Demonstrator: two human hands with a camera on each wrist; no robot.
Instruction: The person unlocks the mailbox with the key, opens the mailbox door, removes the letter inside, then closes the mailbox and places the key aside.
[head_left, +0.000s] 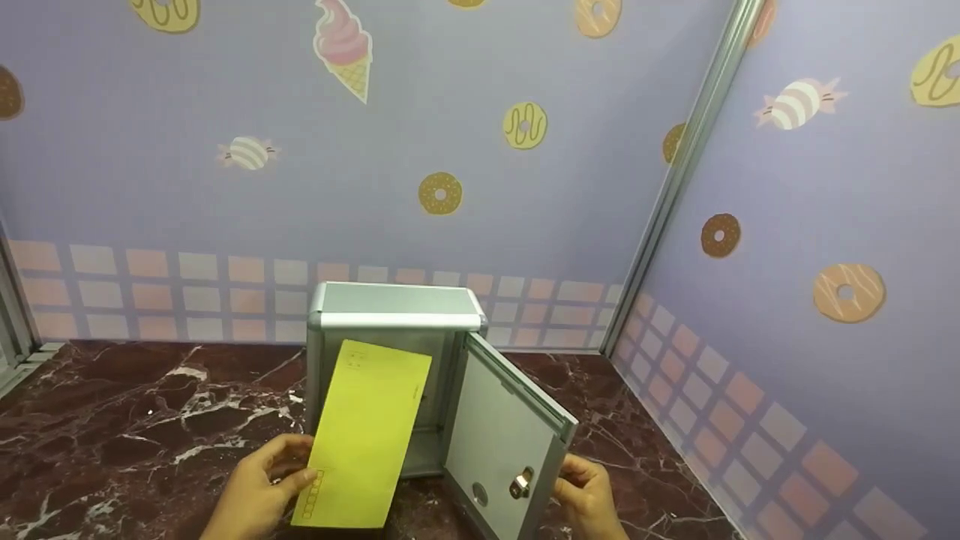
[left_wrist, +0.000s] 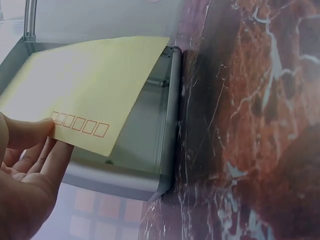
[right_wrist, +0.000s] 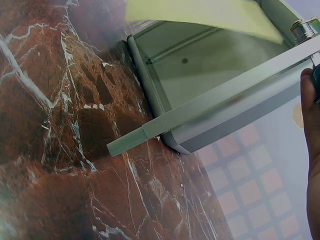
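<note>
A yellow envelope (head_left: 367, 435) with a row of small red boxes stands tilted in front of the opening of a silver metal letter box (head_left: 397, 321). My left hand (head_left: 262, 484) pinches its lower left edge, with the thumb (left_wrist: 30, 131) on the printed face beside the boxes. The box's door (head_left: 502, 435) is swung out to the right, with a lock (head_left: 520, 482) on its inner face. At the door's outer side, my right hand (head_left: 589, 495) pinches the dark head of a key (right_wrist: 316, 80) at the lock; its fingers are partly hidden.
The box stands on a dark red marbled tabletop (head_left: 150, 442). Behind it rises a purple wall (head_left: 247, 217) printed with sweets, and another wall (head_left: 795, 360) closes the right side. A metal post (head_left: 679, 180) joins them at the corner.
</note>
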